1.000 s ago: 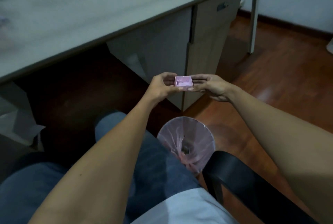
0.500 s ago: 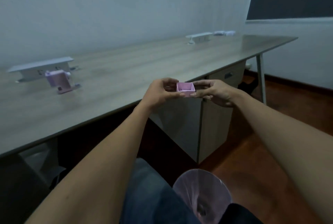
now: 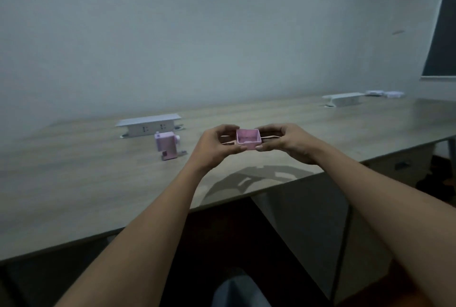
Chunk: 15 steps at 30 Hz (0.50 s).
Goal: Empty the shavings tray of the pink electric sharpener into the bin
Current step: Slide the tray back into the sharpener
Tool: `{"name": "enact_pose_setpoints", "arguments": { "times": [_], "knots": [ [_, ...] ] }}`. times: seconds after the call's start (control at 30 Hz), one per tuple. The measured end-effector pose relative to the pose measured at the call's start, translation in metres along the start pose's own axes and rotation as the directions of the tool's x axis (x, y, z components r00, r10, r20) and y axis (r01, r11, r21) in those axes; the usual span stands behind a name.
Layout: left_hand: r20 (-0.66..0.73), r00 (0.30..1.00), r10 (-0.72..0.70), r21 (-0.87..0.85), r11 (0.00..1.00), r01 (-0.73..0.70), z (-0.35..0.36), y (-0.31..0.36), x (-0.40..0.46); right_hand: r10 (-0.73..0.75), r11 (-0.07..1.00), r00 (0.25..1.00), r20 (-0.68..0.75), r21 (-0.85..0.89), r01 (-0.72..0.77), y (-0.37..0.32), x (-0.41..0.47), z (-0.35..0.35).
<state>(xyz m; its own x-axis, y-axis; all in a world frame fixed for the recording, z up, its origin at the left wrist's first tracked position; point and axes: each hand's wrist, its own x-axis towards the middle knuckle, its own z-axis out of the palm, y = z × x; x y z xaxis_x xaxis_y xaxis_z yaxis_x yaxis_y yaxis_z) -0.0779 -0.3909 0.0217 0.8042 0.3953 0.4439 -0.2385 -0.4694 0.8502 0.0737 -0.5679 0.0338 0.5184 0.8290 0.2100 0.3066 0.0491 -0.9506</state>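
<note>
Both hands hold a small pink shavings tray [image 3: 248,139] upright above the desk, its open side up and its inside looking bare. My left hand [image 3: 217,146] pinches its left side, and my right hand [image 3: 283,142] grips its right side. The pink electric sharpener [image 3: 167,145] stands on the wooden desk [image 3: 86,183] to the left of my hands, with an open slot low on its front. The bin is out of view.
A white socket box [image 3: 148,125] sits behind the sharpener. A second socket box [image 3: 344,99] and white items [image 3: 385,93] lie at the far right. A drawer cabinet [image 3: 399,168] stands under the desk's right end. My knee [image 3: 237,292] shows at the bottom.
The view has swung up from the floor and bin to the desk. Both hands have carried the tray from over the bin up to above the desk's front edge.
</note>
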Motion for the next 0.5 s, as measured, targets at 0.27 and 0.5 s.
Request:
{"name": "enact_pose_setpoints", "arguments": {
  "times": [0.27, 0.5],
  "knots": [
    [-0.156, 0.982, -0.108, -0.007, 0.994, 0.108, -0.094, -0.034, -0.017, -0.078, 0.997, 0.986, 0.146, -0.016, 0.081, 0.004, 0.074, 0.083],
    [-0.295, 0.936, -0.192, 0.028, 0.978, 0.209, -0.178, -0.069, -0.044, -0.131, 0.989, 0.991, 0.02, -0.072, 0.132, 0.024, 0.128, 0.145]
  ]
}}
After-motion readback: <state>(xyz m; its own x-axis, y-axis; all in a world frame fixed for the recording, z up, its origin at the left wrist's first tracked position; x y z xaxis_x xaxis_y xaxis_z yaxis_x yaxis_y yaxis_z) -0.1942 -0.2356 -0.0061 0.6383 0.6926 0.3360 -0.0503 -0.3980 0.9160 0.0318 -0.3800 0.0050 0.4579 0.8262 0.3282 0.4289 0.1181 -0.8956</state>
